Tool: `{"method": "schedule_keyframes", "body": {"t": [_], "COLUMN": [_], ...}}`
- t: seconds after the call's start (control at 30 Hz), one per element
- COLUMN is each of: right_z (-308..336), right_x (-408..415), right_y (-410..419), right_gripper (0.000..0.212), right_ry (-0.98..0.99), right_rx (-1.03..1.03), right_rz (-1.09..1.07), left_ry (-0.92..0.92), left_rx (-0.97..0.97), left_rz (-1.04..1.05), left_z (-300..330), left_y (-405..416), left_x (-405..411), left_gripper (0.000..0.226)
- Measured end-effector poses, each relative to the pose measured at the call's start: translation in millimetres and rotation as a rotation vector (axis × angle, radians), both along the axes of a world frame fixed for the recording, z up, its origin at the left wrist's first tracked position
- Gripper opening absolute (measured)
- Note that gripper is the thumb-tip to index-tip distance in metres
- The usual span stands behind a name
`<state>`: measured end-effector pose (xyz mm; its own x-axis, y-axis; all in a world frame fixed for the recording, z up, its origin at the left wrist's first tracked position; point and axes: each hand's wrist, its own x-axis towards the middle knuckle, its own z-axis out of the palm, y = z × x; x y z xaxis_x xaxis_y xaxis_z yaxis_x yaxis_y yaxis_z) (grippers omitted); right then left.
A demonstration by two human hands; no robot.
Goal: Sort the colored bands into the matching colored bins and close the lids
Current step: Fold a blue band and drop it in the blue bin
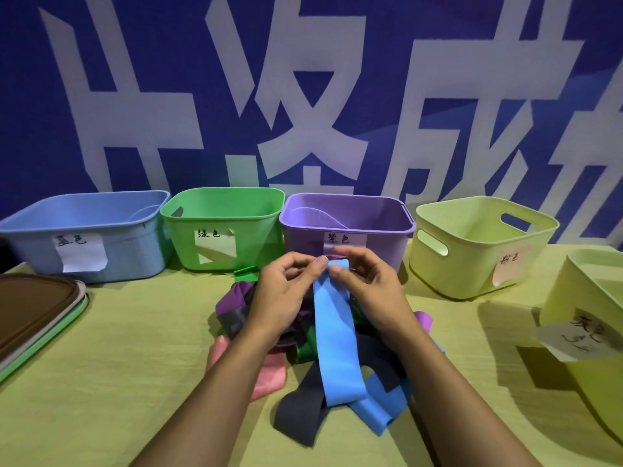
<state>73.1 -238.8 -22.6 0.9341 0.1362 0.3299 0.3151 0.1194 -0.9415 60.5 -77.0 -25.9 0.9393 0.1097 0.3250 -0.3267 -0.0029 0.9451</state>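
A wide blue band (335, 332) hangs lifted over a pile of bands in the middle of the table. My left hand (286, 291) and my right hand (365, 284) both pinch its top edge, thumbs close together. Under it lie a dark grey band (303, 412), a pink band (269, 375), a purple band (232, 301), a green band (305, 348) and another blue band (381, 406). Behind stand an open blue bin (40, 241), green bin (256, 237) and purple bin (381, 241), each with a paper label.
Two yellow-green bins stand at the right, one labelled bin (472, 257) further back and one bin (590, 372) at the right edge. Stacked lids (33, 311), brown on top, lie at the left edge. A yellow-green cloth (118, 382) covers the table before a blue banner.
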Motion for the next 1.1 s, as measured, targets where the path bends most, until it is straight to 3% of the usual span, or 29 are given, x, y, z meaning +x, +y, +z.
{"method": "schedule_keyframes", "body": {"t": [0.2, 0.33, 0.57, 0.77, 0.93, 1.0, 1.1], "right_z": [7.3, 5.9, 4.0, 3.0, 2.7, 4.1, 6.0], "right_x": [-4.8, -2.3, -2.0, -3.0, -3.4, -4.1, -5.2], "right_y": [0.0, 0.3, -0.8, -0.4, -1.1, -0.9, -0.4], "right_gripper": [0.033, 0.048, 0.014, 0.006, 0.005, 0.008, 0.032], "right_ry": [0.11, 0.063, 0.016, -0.02, -0.028, -0.009, 0.084], "right_rx": [-0.041, -0.071, -0.036, -0.004, -0.026, -0.037, -0.019], "right_rz": [-0.084, -0.132, -0.071, -0.011, -0.02, -0.031, -0.03], "left_ry": [-0.046, -0.072, -0.081, 0.054, 0.038, 0.021, -0.006], "left_rx": [0.014, 0.0, 0.006, -0.013, 0.013, 0.015, 0.023], "left_rz": [-0.036, -0.036, -0.032, -0.029, -0.015, -0.013, -0.006], "left_z": [-0.2, -0.6, -2.2, -2.4, -1.6, -2.0, -1.9], "left_y": [-0.9, -1.2, -0.1, 0.4, 0.1, 0.3, -0.1], "left_x": [-0.5, 0.4, 2.7, 0.9, 1.2, 2.1, 2.4], "left_gripper": [0.017, 0.016, 0.018, 0.037, 0.042, 0.035, 0.025]}}
